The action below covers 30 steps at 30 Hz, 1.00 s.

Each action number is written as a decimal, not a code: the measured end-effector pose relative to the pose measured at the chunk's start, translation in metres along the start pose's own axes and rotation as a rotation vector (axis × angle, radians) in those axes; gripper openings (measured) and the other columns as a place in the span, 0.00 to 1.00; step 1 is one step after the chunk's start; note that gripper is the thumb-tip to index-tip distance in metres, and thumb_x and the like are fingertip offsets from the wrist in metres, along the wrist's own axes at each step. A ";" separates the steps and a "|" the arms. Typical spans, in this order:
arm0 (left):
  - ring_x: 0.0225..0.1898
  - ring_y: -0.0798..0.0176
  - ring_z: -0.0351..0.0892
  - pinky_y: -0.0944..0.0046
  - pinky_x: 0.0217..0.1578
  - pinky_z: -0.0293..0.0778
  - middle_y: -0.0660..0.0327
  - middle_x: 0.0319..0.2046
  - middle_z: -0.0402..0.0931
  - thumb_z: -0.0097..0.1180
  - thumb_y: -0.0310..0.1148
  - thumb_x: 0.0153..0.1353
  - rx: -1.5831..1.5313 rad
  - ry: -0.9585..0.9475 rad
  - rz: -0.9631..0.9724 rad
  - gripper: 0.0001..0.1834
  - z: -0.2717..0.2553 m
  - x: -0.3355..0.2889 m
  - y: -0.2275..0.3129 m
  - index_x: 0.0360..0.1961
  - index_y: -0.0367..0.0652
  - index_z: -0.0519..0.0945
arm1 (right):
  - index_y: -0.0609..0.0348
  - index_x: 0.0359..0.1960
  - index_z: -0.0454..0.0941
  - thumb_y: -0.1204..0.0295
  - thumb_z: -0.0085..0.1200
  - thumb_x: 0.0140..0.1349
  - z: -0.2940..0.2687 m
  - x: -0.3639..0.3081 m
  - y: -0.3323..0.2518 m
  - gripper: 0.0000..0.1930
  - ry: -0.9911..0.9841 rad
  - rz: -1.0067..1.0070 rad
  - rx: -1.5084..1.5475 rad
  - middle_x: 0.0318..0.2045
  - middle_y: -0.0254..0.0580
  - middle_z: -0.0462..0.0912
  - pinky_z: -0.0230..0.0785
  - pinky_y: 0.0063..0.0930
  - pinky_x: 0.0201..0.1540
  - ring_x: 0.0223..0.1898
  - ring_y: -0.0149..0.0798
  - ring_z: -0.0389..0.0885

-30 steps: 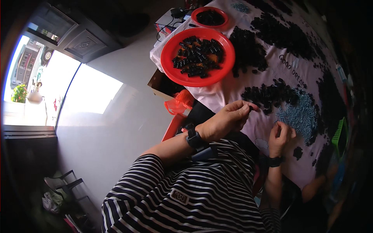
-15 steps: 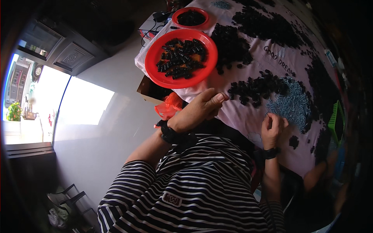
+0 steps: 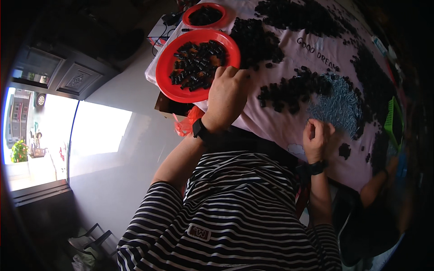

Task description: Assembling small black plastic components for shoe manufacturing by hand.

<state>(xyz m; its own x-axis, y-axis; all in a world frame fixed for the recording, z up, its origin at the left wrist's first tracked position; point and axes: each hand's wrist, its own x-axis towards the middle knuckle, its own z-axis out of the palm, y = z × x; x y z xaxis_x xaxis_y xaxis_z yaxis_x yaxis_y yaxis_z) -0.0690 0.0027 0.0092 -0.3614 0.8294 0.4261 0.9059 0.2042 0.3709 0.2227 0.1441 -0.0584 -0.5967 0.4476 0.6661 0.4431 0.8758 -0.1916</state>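
Observation:
My left hand [image 3: 227, 97] reaches over the right rim of a large red plate [image 3: 162, 67], back of the hand up and fingers bent down. Its fingertips are mostly hidden, and I cannot make out what they hold. On the plate lie many short black ribbed plastic pieces [image 3: 192, 65]. Beside a pile of small bluish-grey screws [image 3: 337, 108], my right hand [image 3: 316, 140] rests at the near edge with thumb and fingers pinched together. Whatever it grips is too small to tell. Loose black plastic parts [image 3: 289, 97] lie left of the screws.
A smaller red plate [image 3: 185, 16] of black parts stands farther back. More black heaps [image 3: 255, 40] cover the pink cloth [image 3: 271, 131]. A green basket [image 3: 392, 124] stands at the right, near another person's arm [image 3: 375, 187]. An orange-red plastic bag [image 3: 187, 122] hangs by the table edge.
My left hand has moved up and forward from the table's near edge to the large plate's rim, turning back-up. My right hand stays by the screws. The whole view has shifted slightly.

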 end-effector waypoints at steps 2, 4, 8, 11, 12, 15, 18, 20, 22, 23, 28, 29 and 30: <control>0.45 0.51 0.79 0.55 0.52 0.75 0.60 0.38 0.83 0.61 0.28 0.59 -0.067 -0.013 0.080 0.12 0.037 -0.003 0.005 0.44 0.46 0.87 | 0.55 0.44 0.80 0.82 0.62 0.58 -0.001 0.004 -0.002 0.13 0.007 -0.029 -0.011 0.36 0.35 0.85 0.65 0.44 0.58 0.39 0.40 0.83; 0.45 0.49 0.78 0.55 0.51 0.76 0.57 0.39 0.82 0.62 0.30 0.58 -0.062 -0.076 0.021 0.10 0.050 0.002 0.019 0.41 0.45 0.87 | 0.55 0.44 0.80 0.81 0.63 0.58 0.000 0.005 -0.001 0.13 -0.010 -0.021 0.005 0.36 0.34 0.84 0.64 0.44 0.58 0.39 0.39 0.83; 0.46 0.46 0.77 0.53 0.50 0.76 0.52 0.39 0.78 0.59 0.28 0.56 0.041 -0.165 0.019 0.05 0.065 0.008 0.024 0.35 0.42 0.83 | 0.54 0.43 0.81 0.80 0.63 0.58 -0.002 0.008 -0.004 0.12 -0.060 -0.014 -0.024 0.36 0.33 0.84 0.61 0.43 0.58 0.40 0.38 0.82; 0.47 0.45 0.77 0.52 0.50 0.76 0.51 0.40 0.78 0.56 0.25 0.56 0.025 -0.134 -0.011 0.06 0.068 0.009 0.026 0.35 0.40 0.82 | 0.54 0.43 0.83 0.80 0.63 0.57 0.000 0.007 -0.003 0.12 -0.062 -0.023 -0.063 0.36 0.33 0.83 0.60 0.43 0.58 0.40 0.37 0.81; 0.47 0.45 0.77 0.52 0.50 0.76 0.50 0.41 0.78 0.56 0.25 0.56 0.009 -0.138 -0.033 0.07 0.068 0.008 0.025 0.36 0.39 0.82 | 0.54 0.43 0.83 0.80 0.63 0.57 0.000 0.008 -0.005 0.12 -0.064 -0.023 -0.067 0.36 0.33 0.83 0.60 0.43 0.58 0.40 0.37 0.81; 0.48 0.45 0.77 0.53 0.49 0.77 0.47 0.43 0.77 0.57 0.25 0.55 0.012 -0.150 -0.057 0.09 0.069 0.009 0.022 0.38 0.37 0.80 | 0.55 0.47 0.86 0.81 0.61 0.58 -0.004 0.009 -0.006 0.15 -0.140 -0.013 -0.070 0.39 0.33 0.83 0.60 0.41 0.59 0.44 0.36 0.81; 0.48 0.45 0.77 0.53 0.48 0.79 0.46 0.43 0.77 0.59 0.25 0.55 0.027 -0.140 -0.069 0.12 0.068 0.009 0.023 0.42 0.34 0.78 | 0.54 0.48 0.86 0.81 0.62 0.55 -0.003 0.011 -0.006 0.18 -0.146 -0.033 -0.081 0.41 0.33 0.82 0.58 0.43 0.59 0.42 0.36 0.80; 0.47 0.44 0.78 0.52 0.47 0.78 0.46 0.42 0.78 0.58 0.25 0.57 0.017 -0.107 -0.082 0.12 0.069 0.009 0.022 0.42 0.35 0.77 | 0.55 0.51 0.85 0.82 0.61 0.57 -0.008 0.019 -0.009 0.19 -0.157 -0.045 -0.077 0.43 0.36 0.81 0.62 0.43 0.57 0.43 0.40 0.80; 0.46 0.44 0.79 0.51 0.47 0.78 0.46 0.41 0.78 0.58 0.25 0.57 -0.067 -0.084 -0.097 0.11 0.067 0.010 0.023 0.42 0.35 0.77 | 0.58 0.55 0.83 0.82 0.61 0.60 -0.011 0.027 -0.014 0.20 -0.154 0.055 0.054 0.46 0.43 0.80 0.68 0.42 0.54 0.46 0.46 0.80; 0.46 0.44 0.79 0.51 0.46 0.78 0.46 0.40 0.78 0.58 0.25 0.58 -0.145 -0.060 -0.110 0.11 0.067 0.012 0.024 0.42 0.35 0.76 | 0.58 0.55 0.83 0.82 0.61 0.60 -0.010 0.033 -0.015 0.20 -0.157 0.054 0.051 0.46 0.43 0.80 0.68 0.42 0.54 0.46 0.46 0.80; 0.45 0.41 0.81 0.47 0.47 0.78 0.47 0.40 0.79 0.58 0.26 0.58 -0.217 -0.019 -0.103 0.15 0.077 0.031 0.036 0.48 0.41 0.81 | 0.61 0.63 0.75 0.80 0.63 0.61 0.000 0.087 -0.024 0.27 -0.396 0.238 0.391 0.54 0.51 0.74 0.75 0.40 0.51 0.50 0.53 0.80; 0.45 0.41 0.81 0.48 0.47 0.79 0.47 0.40 0.79 0.58 0.26 0.58 -0.207 -0.053 -0.083 0.16 0.080 0.036 0.038 0.48 0.42 0.82 | 0.59 0.65 0.74 0.77 0.65 0.61 0.004 0.094 -0.020 0.29 -0.442 0.202 0.354 0.55 0.51 0.73 0.75 0.41 0.52 0.50 0.54 0.80; 0.45 0.41 0.81 0.48 0.47 0.79 0.47 0.40 0.79 0.58 0.26 0.58 -0.207 -0.054 -0.084 0.16 0.080 0.042 0.039 0.48 0.42 0.82 | 0.59 0.65 0.74 0.77 0.65 0.61 0.009 0.100 -0.018 0.29 -0.444 0.203 0.355 0.55 0.51 0.73 0.75 0.41 0.52 0.50 0.54 0.80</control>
<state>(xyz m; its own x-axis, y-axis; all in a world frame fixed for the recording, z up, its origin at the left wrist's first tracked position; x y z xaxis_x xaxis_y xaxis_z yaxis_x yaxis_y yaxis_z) -0.0312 0.0872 -0.0242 -0.4168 0.8415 0.3438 0.8064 0.1677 0.5672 0.1494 0.1744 0.0054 -0.7798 0.5776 0.2413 0.3722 0.7378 -0.5631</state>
